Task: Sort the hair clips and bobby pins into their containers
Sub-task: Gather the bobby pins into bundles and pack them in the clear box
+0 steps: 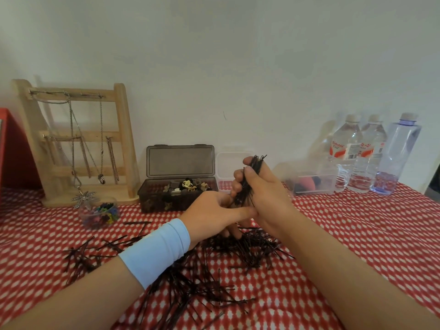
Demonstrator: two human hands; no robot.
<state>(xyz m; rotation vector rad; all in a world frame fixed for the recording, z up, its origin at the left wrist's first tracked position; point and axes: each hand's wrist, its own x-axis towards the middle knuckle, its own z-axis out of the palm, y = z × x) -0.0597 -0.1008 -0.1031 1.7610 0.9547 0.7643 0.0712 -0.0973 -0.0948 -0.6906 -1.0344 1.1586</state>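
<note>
— One desk point(357, 234) under a red-and-white cloth. What is biggest on it?
— The wooden stand point(122, 139) hung with chains, at the back left corner. Three water bottles point(371, 158) stand at the back right.
— And the containers?
— A dark box point(176, 196) sits at the middle of the back edge, lid up, with hair clips point(188, 184) inside. Just to its right is a clear box point(226, 167), partly hidden by the right hand. A small round tub point(100, 214) of coloured clips stands in front of the stand.
— Where are the bobby pins?
— Most lie in a loose heap point(202, 282) from the middle towards the front edge, under both forearms.
— The hands?
— The right hand point(264, 194) is raised above the heap, fingers and thumb curled round an upright bundle of pins point(254, 165). The left hand point(209, 210), with a pale blue wristband point(157, 251), touches the right hand's heel with one straight finger. Its other fingers bend down into the heap, so I cannot tell whether they grip anything.
</note>
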